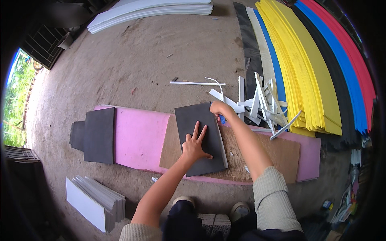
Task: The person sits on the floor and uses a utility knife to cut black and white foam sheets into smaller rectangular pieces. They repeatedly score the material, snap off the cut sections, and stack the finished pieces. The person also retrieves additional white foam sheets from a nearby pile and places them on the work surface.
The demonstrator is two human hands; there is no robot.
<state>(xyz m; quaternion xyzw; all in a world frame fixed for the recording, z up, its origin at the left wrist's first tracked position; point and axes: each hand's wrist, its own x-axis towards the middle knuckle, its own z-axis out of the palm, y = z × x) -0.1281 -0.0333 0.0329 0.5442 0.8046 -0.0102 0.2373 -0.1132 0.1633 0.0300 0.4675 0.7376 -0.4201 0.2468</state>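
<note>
A black foam sheet lies slightly tilted on a brown board, with a pale layer showing along its right edge. My left hand presses flat on it, fingers spread. At the sheet's far right corner, my right hand is closed around what looks like a blue-handled cutter; its blade cannot be seen. Under the board runs a long pink foam sheet. More black pieces rest on the pink sheet's left end. White offcut strips are heaped just beyond my right hand.
Yellow foam sheets are stacked at the right, beside blue and red ones. White sheets lie at the far side. A bundle of white panels stands near left. My shoes are close to the pink sheet's near edge.
</note>
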